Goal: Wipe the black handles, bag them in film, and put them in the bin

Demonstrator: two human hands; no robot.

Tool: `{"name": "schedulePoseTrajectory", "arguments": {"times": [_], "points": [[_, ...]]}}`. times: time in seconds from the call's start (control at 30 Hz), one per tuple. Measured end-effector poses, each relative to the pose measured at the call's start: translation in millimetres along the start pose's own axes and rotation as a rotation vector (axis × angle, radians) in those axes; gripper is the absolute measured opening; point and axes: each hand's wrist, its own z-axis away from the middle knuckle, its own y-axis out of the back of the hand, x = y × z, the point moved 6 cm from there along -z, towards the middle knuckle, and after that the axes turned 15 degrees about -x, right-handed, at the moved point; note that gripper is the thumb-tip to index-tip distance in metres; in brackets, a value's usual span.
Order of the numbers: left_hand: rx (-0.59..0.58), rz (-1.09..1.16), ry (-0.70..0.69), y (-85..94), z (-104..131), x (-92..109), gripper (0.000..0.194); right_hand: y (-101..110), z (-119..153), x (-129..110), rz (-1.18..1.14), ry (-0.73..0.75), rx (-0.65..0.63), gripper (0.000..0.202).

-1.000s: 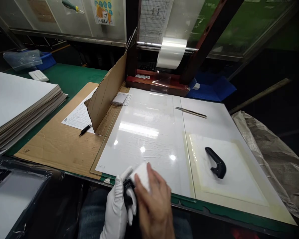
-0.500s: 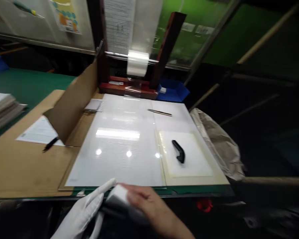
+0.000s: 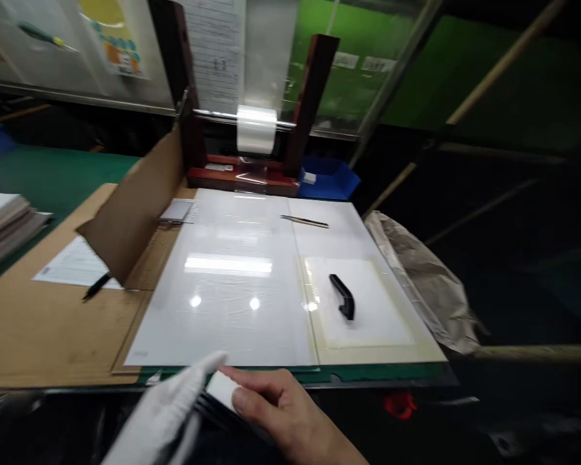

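My left hand (image 3: 167,407), in a white glove, is at the bottom, just off the table's front edge. Its fingers are blurred against the left side of a small white block (image 3: 223,389). My bare right hand (image 3: 283,410) grips that block between thumb and fingers. Something dark lies below the block, too hidden to name. A black curved handle-like part (image 3: 343,297) rests on a white sheet at the right of the table. Tweezers (image 3: 305,221) lie farther back on the white surface (image 3: 232,310).
A roll of clear film (image 3: 256,129) hangs on a dark red stand behind the table, beside a blue tray (image 3: 329,179). Cardboard (image 3: 135,206) stands upright at the left, near a black pen (image 3: 97,286). A paper stack (image 3: 4,223) lies far left.
The camera view has shifted slightly. My right thumb and fingers now show sharply around the white block, which has tilted a little. The objects on the table have not moved.
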Motion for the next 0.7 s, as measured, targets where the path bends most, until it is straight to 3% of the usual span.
{"name": "schedulePoseTrajectory", "arguments": {"times": [0.07,0.13,0.23,0.33,0.43,0.57,0.63,0.7], "points": [[0.031,0.015,-0.011,31.6,5.7,15.1,0.044,1.9,-4.4,5.4,0.018,-0.015,-0.010,0.053],[0.062,0.042,-0.020,47.5,10.5,24.4,0.038,2.5,-11.9,14.5,0.055,0.009,0.094,0.054],[0.109,0.121,-0.008,42.7,11.7,23.3,0.050,-3.1,-20.2,28.8,0.187,0.141,0.454,0.052],[-0.005,0.318,0.097,19.7,4.4,6.6,0.064,-16.5,-24.5,33.3,0.447,0.298,0.687,0.042],[-0.138,0.411,0.190,11.5,0.8,-7.4,0.065,-12.9,-29.5,25.7,0.734,0.334,0.652,0.040],[-0.154,0.399,0.201,26.4,4.5,-14.6,0.039,-13.1,-24.9,2.5,1.335,0.585,0.393,0.053],[-0.133,0.404,0.183,32.5,7.0,-15.5,0.029,-9.5,-24.6,1.4,1.456,0.558,0.360,0.054],[-0.113,0.410,0.171,34.7,8.4,-16.4,0.030,-5.4,-25.8,2.4,1.469,0.484,0.413,0.053]]}}
